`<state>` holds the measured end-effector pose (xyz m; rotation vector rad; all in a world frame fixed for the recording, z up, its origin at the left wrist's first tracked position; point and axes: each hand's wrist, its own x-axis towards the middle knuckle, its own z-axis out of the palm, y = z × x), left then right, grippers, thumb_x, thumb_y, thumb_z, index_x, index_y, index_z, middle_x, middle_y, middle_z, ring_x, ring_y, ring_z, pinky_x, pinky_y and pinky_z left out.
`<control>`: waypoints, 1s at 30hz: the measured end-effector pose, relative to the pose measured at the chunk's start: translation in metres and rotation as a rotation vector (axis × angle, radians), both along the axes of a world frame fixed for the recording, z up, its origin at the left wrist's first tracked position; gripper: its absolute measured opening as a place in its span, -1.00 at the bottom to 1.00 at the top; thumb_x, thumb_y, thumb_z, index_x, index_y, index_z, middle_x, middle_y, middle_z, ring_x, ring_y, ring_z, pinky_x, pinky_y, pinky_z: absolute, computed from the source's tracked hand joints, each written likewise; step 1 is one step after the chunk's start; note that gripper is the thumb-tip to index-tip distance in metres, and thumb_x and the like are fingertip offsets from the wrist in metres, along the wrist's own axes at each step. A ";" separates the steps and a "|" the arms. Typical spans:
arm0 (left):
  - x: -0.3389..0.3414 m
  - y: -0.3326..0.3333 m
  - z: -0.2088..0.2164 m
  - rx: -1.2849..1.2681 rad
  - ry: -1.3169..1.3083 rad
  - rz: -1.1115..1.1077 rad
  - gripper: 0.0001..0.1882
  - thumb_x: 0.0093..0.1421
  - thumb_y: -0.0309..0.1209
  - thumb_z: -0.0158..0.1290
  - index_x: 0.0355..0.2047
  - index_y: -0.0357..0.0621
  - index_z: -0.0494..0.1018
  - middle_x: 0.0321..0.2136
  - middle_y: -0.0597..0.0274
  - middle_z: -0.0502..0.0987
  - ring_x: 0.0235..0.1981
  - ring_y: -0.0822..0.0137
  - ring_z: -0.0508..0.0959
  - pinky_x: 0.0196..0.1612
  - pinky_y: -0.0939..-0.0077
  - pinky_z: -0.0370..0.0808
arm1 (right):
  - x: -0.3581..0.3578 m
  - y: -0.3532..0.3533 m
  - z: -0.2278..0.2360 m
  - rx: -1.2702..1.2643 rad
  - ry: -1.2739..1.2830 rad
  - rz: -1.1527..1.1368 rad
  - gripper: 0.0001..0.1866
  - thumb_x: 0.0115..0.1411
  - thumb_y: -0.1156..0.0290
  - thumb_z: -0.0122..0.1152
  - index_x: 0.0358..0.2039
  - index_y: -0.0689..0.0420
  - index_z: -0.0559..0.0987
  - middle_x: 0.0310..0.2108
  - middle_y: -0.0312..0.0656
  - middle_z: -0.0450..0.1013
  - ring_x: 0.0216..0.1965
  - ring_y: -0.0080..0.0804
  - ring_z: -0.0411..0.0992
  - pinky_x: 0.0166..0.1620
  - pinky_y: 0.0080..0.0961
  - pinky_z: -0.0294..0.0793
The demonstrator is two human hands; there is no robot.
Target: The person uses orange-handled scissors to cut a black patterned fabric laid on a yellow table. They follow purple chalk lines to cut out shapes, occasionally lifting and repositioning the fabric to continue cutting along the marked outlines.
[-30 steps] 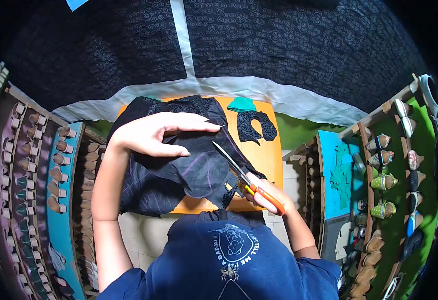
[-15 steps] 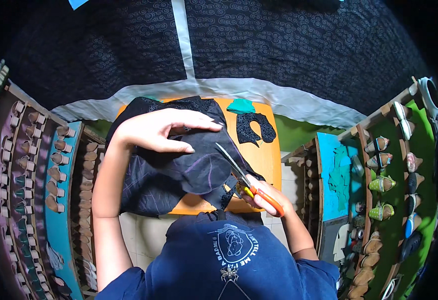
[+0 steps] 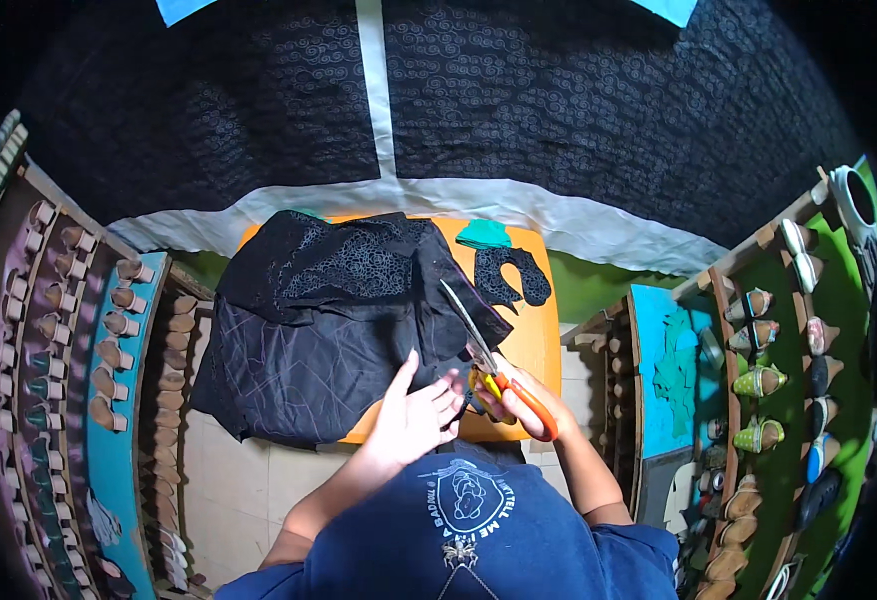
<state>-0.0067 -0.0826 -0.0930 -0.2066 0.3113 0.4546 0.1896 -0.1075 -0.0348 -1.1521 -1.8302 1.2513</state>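
My right hand (image 3: 527, 398) is closed around the handles of a pair of scissors (image 3: 479, 345) with orange and yellow grips. The blades point up and left over the right edge of a black cloth (image 3: 304, 375). Thin purple lines cross this cloth, and its folded far part shows a lacy openwork side (image 3: 349, 265). My left hand (image 3: 414, 415) is at the near edge of the cloth, palm turned up, fingers apart, with nothing seen in it. A small dark scrap shows near my right fingers; whether I hold it I cannot tell.
The cloth covers much of an orange table (image 3: 531, 345). At its far right lie a U-shaped black lace cutout (image 3: 512, 275) and a folded green cloth (image 3: 484, 234). Shoe racks stand on the left (image 3: 117, 350) and right (image 3: 759, 380). A dark patterned curtain (image 3: 559, 110) hangs beyond.
My left hand has let go of the cloth and come back toward me. The lifted cloth has dropped flat onto the table. The scissors stay in my right hand, nearly in place.
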 end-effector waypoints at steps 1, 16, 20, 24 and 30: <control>0.004 0.001 -0.002 0.050 0.008 0.044 -0.35 0.02 0.23 -0.25 -0.22 -0.09 0.37 -0.24 0.28 0.43 -0.21 0.35 0.43 -0.33 0.36 0.38 | 0.000 0.001 0.000 -0.022 -0.005 0.013 -0.59 0.12 0.02 -0.23 -0.33 0.17 0.20 -0.54 -0.10 0.31 -0.52 -0.21 0.31 -0.41 -0.42 0.30; 0.016 0.042 0.029 0.629 0.906 1.168 -0.67 0.17 -0.32 -0.12 -0.08 -0.21 0.27 -0.07 0.20 0.32 -0.04 0.41 0.29 0.03 0.54 0.19 | -0.005 -0.001 -0.017 0.035 -0.102 0.003 -0.66 0.09 0.16 -0.15 -0.31 0.17 0.16 -0.52 0.05 0.33 -0.44 0.12 0.31 -0.38 -0.24 0.29; 0.019 0.054 0.046 0.793 0.895 1.285 -0.58 0.19 -0.39 -0.15 0.03 -0.30 0.14 0.04 0.13 0.20 0.05 0.36 0.21 0.10 0.50 0.08 | -0.020 -0.009 -0.022 0.036 -0.092 -0.117 -0.62 0.10 0.11 -0.17 -0.28 0.19 0.16 -0.49 0.07 0.33 -0.41 0.14 0.31 -0.36 -0.21 0.29; 0.028 0.072 0.070 0.993 1.231 1.536 -0.37 0.13 -0.52 -0.11 0.13 -0.35 -0.17 0.15 0.05 -0.09 0.15 0.31 -0.02 0.17 0.45 -0.12 | -0.039 -0.008 -0.030 0.093 0.011 -0.212 -0.53 0.12 -0.02 -0.23 -0.29 0.20 0.15 -0.53 0.03 0.31 -0.45 0.10 0.32 -0.40 -0.25 0.30; 0.030 0.081 0.092 1.171 1.502 1.733 -0.12 0.02 -0.57 0.01 0.12 -0.43 -0.41 0.17 -0.15 -0.38 0.22 0.18 -0.35 0.20 0.37 -0.42 | -0.061 0.002 -0.034 0.124 0.174 -0.275 -0.53 0.14 -0.02 -0.25 -0.32 0.22 0.17 -0.61 -0.06 0.31 -0.56 -0.09 0.35 -0.48 -0.36 0.33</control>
